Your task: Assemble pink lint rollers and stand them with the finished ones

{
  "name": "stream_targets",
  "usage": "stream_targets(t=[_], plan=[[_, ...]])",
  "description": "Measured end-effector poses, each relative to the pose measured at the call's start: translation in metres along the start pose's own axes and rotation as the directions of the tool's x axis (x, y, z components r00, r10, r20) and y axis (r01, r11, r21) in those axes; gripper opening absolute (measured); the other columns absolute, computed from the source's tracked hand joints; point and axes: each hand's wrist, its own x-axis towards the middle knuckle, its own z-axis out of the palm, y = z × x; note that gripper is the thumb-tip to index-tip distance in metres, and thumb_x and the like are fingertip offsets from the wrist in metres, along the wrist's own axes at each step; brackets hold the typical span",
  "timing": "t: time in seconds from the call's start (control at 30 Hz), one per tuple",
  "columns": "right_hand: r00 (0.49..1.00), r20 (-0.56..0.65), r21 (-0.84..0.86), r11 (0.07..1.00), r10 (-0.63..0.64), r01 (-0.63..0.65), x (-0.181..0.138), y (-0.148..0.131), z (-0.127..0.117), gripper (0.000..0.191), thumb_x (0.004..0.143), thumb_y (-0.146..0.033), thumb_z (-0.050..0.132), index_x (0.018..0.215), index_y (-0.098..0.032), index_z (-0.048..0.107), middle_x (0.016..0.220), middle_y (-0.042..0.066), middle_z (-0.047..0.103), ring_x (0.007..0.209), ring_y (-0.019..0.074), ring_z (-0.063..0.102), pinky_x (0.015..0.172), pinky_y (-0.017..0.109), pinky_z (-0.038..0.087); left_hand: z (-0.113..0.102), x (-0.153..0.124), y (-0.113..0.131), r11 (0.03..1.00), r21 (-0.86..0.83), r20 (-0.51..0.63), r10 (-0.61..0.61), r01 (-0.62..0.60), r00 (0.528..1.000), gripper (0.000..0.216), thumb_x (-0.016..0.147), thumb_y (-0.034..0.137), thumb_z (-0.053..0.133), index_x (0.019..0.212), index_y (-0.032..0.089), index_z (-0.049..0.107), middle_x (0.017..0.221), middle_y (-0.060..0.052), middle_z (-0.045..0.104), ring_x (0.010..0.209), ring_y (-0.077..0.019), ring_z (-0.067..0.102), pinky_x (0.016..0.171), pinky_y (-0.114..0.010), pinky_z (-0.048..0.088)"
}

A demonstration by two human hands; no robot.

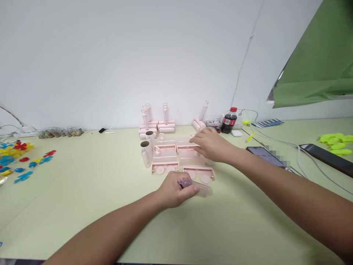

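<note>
My left hand (176, 189) is closed around a clear, pinkish tube (204, 189) that lies tilted, its narrow tip poking out above the thumb. Farther forward, my right hand (211, 144) reaches over pale pink parts, palm down, thumb and forefinger apart. Its fingertips are beside a small pink loop-topped piece (192, 135); I cannot tell whether they touch it. Under and beside that hand are pink trays (164, 147) and clear panels (190, 159). Nearer to me lie pink end pieces (198, 169) with round discs (204, 179).
Two open cylinders (145, 149) stand left of the trays. Assembled pink pieces with upright tubes (165, 114) line the wall. A cola bottle (229, 120), phone (266, 157), dark device (328, 158) and cables are at right. Colourful plastic pieces (23, 158) lie far left.
</note>
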Motion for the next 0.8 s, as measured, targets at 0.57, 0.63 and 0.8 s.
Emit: stream_targets(t=[0.57,0.63,0.8], plan=[[0.814,0.252,0.485,0.66,0.523,-0.574,-0.094,0.033,0.021,0.039,0.075,-0.048,0.065,0.057,-0.02,0.043,0.054,-0.003,0.04,0.05,0.012,0.035,0.047,0.026,0.025,0.015,-0.002,0.007,0.833,0.489,0.29,0.125,-0.26,0.949,0.028,0.09,0.04,0.05,0.095,0.02,0.067,0.076,-0.004,0.064,0.069,-0.0171,0.057,0.063,-0.027,0.042],[0.796,0.308,0.482,0.636,0.521,-0.603,-0.092,0.037,0.029,0.036,0.074,-0.047,0.065,0.058,-0.02,0.046,0.056,-0.003,0.041,0.052,0.0124,0.036,0.048,0.026,0.026,0.018,0.001,0.008,0.704,0.65,0.334,0.072,-0.285,0.94,0.029,0.091,0.039,0.047,0.101,0.02,0.067,0.082,-0.006,0.064,0.075,-0.0202,0.059,0.064,-0.029,0.044],[0.822,0.331,0.535,0.626,0.463,-0.568,-0.084,0.024,0.045,0.03,0.073,-0.043,0.063,0.06,-0.019,0.052,0.056,-0.003,0.045,0.053,0.0127,0.04,0.048,0.025,0.027,0.031,0.001,0.014,0.557,0.757,0.341,0.109,-0.341,0.934,0.052,0.091,0.052,0.044,0.13,0.019,0.053,0.132,-0.014,0.055,0.113,-0.031,0.052,0.093,-0.045,0.044]])
